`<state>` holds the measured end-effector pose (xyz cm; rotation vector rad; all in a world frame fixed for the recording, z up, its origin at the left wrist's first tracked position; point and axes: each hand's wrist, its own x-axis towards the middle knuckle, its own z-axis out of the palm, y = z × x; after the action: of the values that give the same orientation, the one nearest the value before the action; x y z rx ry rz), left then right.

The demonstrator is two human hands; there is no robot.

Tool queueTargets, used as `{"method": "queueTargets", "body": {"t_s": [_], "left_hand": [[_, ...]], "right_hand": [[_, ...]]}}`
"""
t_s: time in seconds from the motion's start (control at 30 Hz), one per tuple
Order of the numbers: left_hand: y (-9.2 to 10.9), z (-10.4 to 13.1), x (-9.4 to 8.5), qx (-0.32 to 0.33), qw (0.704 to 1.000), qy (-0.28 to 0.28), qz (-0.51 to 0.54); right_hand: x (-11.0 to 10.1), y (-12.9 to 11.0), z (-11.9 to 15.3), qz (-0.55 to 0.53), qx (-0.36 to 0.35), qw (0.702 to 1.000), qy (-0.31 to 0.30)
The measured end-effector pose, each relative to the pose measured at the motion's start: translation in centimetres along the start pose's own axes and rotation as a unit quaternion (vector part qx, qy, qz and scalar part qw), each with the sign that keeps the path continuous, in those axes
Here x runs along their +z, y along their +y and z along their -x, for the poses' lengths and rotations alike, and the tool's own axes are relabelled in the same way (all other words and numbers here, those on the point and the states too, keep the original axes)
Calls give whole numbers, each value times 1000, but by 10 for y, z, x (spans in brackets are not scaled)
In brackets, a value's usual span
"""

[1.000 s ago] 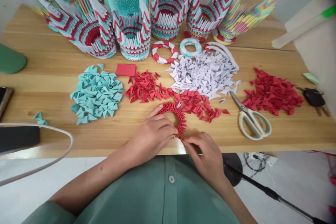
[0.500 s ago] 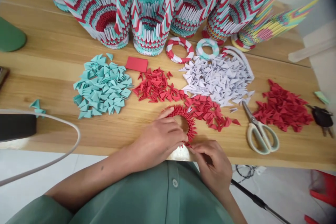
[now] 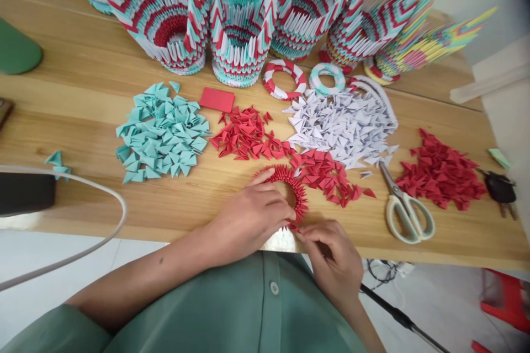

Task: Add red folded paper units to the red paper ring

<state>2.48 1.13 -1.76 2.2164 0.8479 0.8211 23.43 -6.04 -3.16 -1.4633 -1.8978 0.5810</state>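
A spiky ring of folded red paper pieces [image 3: 298,190] lies near the table's front edge. My left hand [image 3: 259,215] covers its left side, with the fingers wrapped over it. My right hand [image 3: 334,256] is at the ring's lower end, thumb and forefinger pinching a small red piece against it. Beyond the ring are loose red pieces [image 3: 321,171], and another red heap [image 3: 244,135] lies farther left. White folded pieces [image 3: 339,127] are piled behind, and turquoise pieces [image 3: 163,135] lie to the left.
Tall paper baskets [image 3: 242,47] line the back, with two paper rings [image 3: 284,78] before them. Scissors [image 3: 408,212] and a red pile [image 3: 443,171] are at right. A white cable [image 3: 120,198] curves at left, near a black object [image 3: 27,194].
The view has shifted slightly. Both hands keep nearly the same hold at the red ring, with no clear change in their grip.
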Motion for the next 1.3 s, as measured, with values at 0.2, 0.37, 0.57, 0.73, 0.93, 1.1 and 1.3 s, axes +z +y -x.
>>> {"method": "queueTargets", "body": {"t_s": [0.2,0.37,0.57,0.73,0.93,1.1,1.3], "left_hand": [[0,0,2,-5,1000,9,-2],[0,0,2,-9,1000,-1,-1],[-4,1,4,16,1000,7,-18],[-6,4,6,26,999,3,-39],[-5,5,6,25,999,8,-32],[-4,4,5,32,999,28,-33],[-5,4,5,32,998,40,-20]], "right_hand": [[0,-2,-1,5,6,1000,-2],[2,-3,-5,26,-49,998,1],[6,-4,-11,115,-114,987,0],[2,-3,-15,106,-85,990,-21],[-10,-1,-26,100,-110,989,-5],[-9,7,-40,136,-167,976,-38],[-5,10,-48,119,-172,976,-56]]}}
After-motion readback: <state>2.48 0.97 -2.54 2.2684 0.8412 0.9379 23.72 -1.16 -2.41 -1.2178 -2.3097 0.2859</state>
